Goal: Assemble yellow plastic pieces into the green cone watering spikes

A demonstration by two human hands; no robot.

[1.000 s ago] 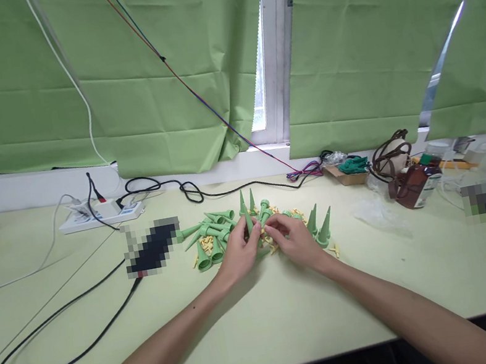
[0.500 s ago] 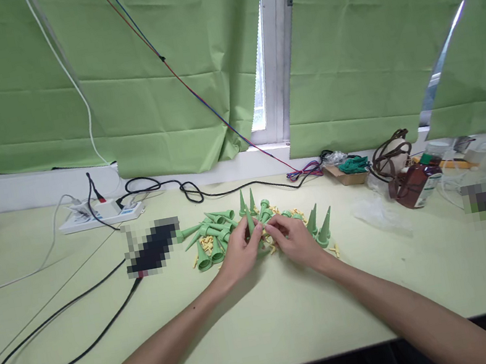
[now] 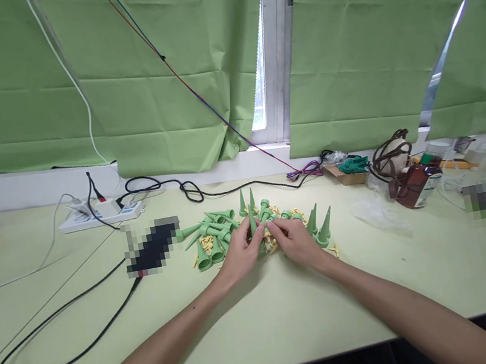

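Rightward fingertips have closed in on the left hand's. Left hand (image 3: pixel 237 253), forearm flat and fingers curled, pinches an upright green cone (image 3: pixel 253 224) at its fingertips. Right hand (image 3: pixel 298 241) touches that cone just beside the pinch, though I cannot tell whether it grips; the cone pile (image 3: pixel 213 240) surrounds both.

The right hand (image 3: pixel 293 241) is now closer to the left hand (image 3: pixel 239 251), and their fingertips meet. The green cone (image 3: pixel 253 223) pinched between them sits slightly further right.

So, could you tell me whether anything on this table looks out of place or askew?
Only the green plastic cones: many lie tipped over in a heap among small yellow plastic pieces, while a few stand upright. The left hand pinches one upright cone, the right hand close by.
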